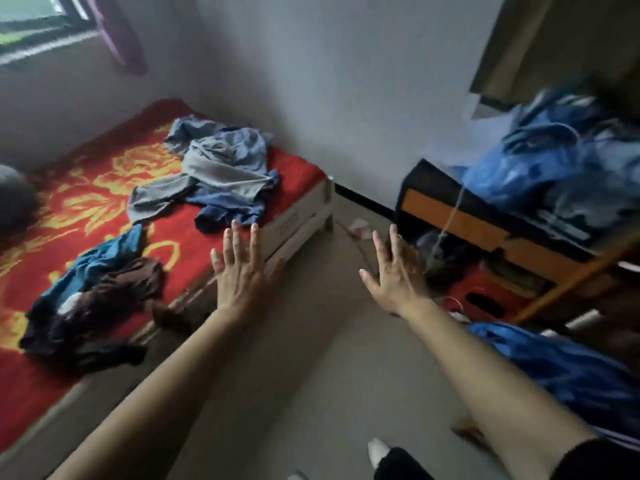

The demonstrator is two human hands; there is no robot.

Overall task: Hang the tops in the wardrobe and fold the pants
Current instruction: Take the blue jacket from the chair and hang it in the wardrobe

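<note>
The left hand (242, 271) and right hand (394, 275) are both spread wide, holding nothing. On the bed (298, 168) a grey heap (221, 171) lies tangled at eleven o'clock, a dark heap (100, 289) at nine. Tug one piece carelessly and the rest may slide off the edge.

blue bags (540, 161) motion-blurred, window (38, 26) cropped

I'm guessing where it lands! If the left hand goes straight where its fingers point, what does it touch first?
Probably the dark blue garment on the bed, just beyond the fingers of the left hand. Depth is unclear, so it may pass above it.
</note>
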